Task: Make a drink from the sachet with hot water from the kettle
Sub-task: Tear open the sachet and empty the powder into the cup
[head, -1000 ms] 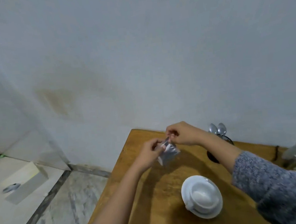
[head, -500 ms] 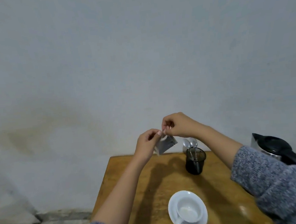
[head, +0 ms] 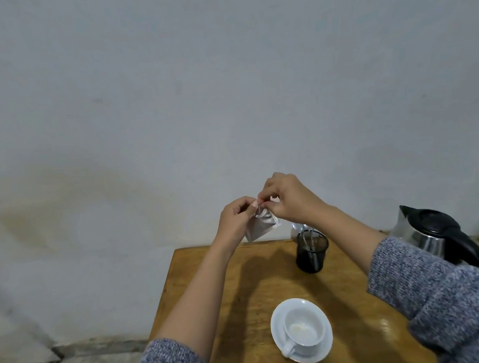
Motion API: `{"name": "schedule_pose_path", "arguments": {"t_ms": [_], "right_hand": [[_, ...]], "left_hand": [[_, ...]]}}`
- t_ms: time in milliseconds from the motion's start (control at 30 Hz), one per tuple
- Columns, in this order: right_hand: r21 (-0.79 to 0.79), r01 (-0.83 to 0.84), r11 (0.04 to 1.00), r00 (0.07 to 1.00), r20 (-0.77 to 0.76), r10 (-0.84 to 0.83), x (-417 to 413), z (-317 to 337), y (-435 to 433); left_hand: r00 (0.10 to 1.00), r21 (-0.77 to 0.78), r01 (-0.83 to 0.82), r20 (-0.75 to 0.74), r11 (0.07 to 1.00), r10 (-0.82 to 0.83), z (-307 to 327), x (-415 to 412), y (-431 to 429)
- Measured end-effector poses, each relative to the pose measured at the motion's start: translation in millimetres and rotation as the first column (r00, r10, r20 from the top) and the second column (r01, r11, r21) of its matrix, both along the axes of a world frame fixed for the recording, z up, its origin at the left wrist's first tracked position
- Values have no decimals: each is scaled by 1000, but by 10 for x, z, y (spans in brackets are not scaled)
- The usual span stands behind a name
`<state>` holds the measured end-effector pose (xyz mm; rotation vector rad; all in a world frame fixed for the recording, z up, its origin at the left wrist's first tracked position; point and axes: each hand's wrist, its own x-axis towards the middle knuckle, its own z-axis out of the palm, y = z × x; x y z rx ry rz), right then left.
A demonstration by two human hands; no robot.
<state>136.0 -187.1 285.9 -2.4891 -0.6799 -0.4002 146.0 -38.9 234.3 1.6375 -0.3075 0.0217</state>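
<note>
Your left hand [head: 236,219] and right hand [head: 288,198] both pinched the sachet [head: 262,228] top, well beyond the cup [head: 304,330]; a sharp tear could have scattered powder onto the table [head: 243,298].

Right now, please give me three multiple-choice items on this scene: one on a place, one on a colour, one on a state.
1. Where does the cup stand?
A. on a saucer
B. inside the holder
C. on the floor

2. What colour is the kettle lid?
A. white
B. black
C. red

3. How is the sachet held?
A. lying on the table
B. by one hand
C. pinched by both hands

Answers: 1 A, the saucer lies under it. 2 B, lid and handle are black. 3 C, left hand and right hand pinch its top above the table.
</note>
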Motion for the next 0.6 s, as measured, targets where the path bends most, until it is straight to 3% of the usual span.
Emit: {"name": "schedule_pose_path", "arguments": {"t_ms": [167, 333, 433, 600], "right_hand": [[-99, -126, 987, 988, 80, 134, -63, -82, 159], [-199, -251, 947, 965, 25, 261, -86, -161, 316], [-200, -283, 938, 958, -11, 287, -93, -192, 401], [-185, -280, 942, 959, -15, 282, -92, -200, 497]], "left_hand": [[984, 12, -169, -47, 985, 170, -39, -9, 162], [930, 15, -353, -101, 935, 353, -124, 66, 456], [912, -46, -388, -163, 921, 376, -136, 48, 551], [897, -45, -428, -145, 903, 418, -157, 7, 618]]}}
